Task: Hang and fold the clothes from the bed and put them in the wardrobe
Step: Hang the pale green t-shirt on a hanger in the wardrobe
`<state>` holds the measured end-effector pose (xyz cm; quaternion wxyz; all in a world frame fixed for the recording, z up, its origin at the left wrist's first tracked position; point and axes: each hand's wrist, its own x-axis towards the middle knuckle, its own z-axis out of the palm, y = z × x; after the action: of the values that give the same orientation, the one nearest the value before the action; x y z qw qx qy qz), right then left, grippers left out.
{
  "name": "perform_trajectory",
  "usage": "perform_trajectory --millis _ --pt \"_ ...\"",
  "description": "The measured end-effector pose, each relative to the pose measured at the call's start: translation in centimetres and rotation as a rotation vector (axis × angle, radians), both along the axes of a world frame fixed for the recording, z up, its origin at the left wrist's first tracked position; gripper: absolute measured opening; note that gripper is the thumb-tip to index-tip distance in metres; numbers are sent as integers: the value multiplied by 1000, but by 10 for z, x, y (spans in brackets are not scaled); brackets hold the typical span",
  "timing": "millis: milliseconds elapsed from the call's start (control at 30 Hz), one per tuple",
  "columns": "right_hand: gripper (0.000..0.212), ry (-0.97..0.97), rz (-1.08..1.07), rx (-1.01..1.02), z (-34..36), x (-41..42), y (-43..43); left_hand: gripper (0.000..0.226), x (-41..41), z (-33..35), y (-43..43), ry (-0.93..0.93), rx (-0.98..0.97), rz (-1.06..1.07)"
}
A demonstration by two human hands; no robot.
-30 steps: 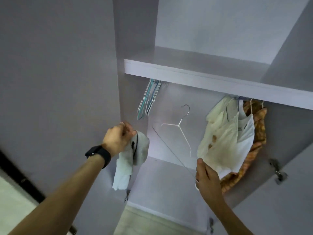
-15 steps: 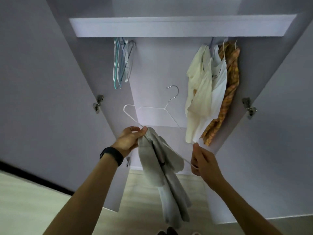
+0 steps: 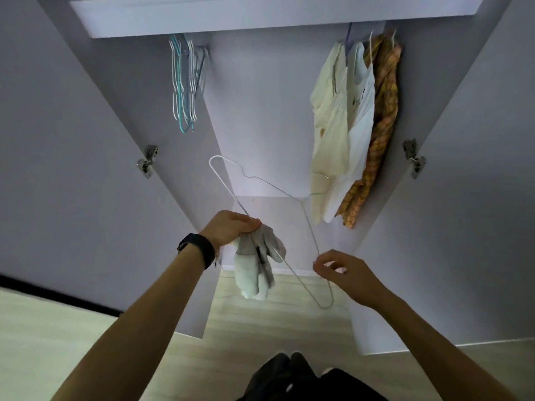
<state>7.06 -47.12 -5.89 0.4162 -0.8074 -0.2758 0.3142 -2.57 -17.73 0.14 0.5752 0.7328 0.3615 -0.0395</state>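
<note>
1. A metal hinge (image 3: 147, 162) sits on the left door of the wardrobe (image 3: 260, 111), at about nine o'clock in the view.
2. A bunch of empty hangers (image 3: 185, 82), white and teal, hangs under the shelf (image 3: 173, 21) at eleven o'clock.
3. The left hand (image 3: 231, 227), just below centre, has a dark band (image 3: 198, 251) on its wrist. Its fingers are curled tight round the bunched top of a pale grey garment (image 3: 254, 264), and the wire of a hanger runs through the same grip.
4. The garment droops from that hand toward six o'clock, in front of the wardrobe opening and above the wooden floor (image 3: 275, 328).
5. The white wire hanger (image 3: 311, 228) lies tilted between the two hands. One shoulder loop points to eleven o'clock, and its hook reaches the hung clothes at two o'clock.
6. The right hand (image 3: 347, 273), at four o'clock from centre, pinches the wire between thumb and forefinger. Its other fingers are loosely bent.
7. At one o'clock a cream shirt (image 3: 327, 111), a white T-shirt (image 3: 362, 111) and an orange plaid shirt (image 3: 385, 111) hang side by side, touching.
</note>
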Motion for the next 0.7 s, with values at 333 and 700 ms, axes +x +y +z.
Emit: perform_trajectory --millis 333,700 --pt "60 580 -124 303 38 53 52 12 1 30 -1 32 142 -162" --pt "28 176 -494 367 74 58 83 34 -5 40 -18 -60 130 -219"
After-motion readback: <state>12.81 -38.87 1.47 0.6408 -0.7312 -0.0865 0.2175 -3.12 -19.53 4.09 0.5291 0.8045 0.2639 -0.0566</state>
